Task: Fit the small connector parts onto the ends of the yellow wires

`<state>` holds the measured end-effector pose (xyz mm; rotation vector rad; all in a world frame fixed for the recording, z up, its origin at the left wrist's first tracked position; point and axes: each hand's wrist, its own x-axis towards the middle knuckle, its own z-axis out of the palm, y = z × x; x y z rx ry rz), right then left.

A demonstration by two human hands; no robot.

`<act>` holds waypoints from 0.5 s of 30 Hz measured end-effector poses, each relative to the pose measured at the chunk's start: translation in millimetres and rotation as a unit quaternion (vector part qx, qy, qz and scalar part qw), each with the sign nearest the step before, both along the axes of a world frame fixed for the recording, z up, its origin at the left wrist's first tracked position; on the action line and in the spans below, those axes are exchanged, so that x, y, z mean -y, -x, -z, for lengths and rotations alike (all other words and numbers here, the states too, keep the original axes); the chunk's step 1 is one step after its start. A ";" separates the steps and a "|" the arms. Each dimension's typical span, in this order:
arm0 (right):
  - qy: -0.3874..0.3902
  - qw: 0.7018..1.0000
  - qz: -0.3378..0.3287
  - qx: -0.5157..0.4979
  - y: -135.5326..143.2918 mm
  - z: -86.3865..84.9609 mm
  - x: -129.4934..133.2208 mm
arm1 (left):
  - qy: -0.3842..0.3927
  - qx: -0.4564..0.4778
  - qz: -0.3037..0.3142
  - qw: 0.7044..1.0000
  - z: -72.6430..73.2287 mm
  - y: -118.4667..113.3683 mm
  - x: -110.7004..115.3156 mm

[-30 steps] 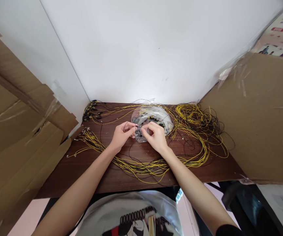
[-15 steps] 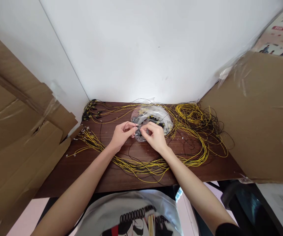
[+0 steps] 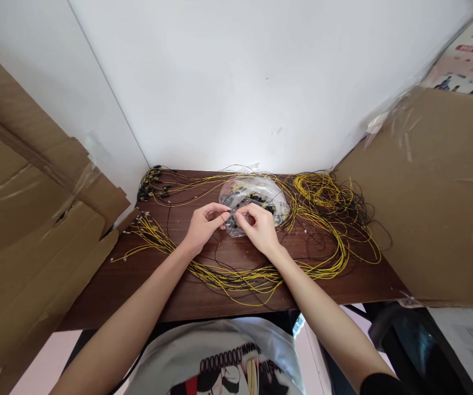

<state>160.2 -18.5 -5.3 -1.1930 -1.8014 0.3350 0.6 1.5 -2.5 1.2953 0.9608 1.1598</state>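
My left hand (image 3: 206, 224) is closed in a pinch on a thin black wire (image 3: 215, 249), which loops down from the fingers to the table. Close against it, fingertips nearly meeting, my right hand (image 3: 258, 226) pinches a small dark piece at the wire's end, too small to make out. Both hands are over the near part of a clear plastic bag (image 3: 275, 192) holding black and yellow connector parts. Below the wrists, a bundle of yellow and black wires (image 3: 236, 280) curves across the table.
A tangled coil of yellow and black wires (image 3: 319, 189) lies at the back right. Black connectors (image 3: 150, 186) cluster at the back left, with white-tipped wire ends (image 3: 144, 219) nearer. Cardboard walls (image 3: 34, 219) flank the brown table (image 3: 129, 291), and a white wall (image 3: 236, 82) stands behind.
The fingertips have shifted very slightly around the small dark piece. Both arms, the bag and the wires on the table stay where they were.
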 end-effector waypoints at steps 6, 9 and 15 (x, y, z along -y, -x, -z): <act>-0.005 1.000 -0.010 -0.011 0.2 0.0 0.5 | 0.002 -0.002 0.001 1.000 -2.9 -0.9 1.4; -0.005 1.000 -0.013 0.005 -0.4 -0.3 0.7 | -0.003 0.000 0.005 1.000 -3.3 -1.1 1.6; -0.011 0.999 -0.036 0.009 0.0 -1.2 0.9 | -0.009 -0.010 0.013 1.000 -1.9 0.2 1.2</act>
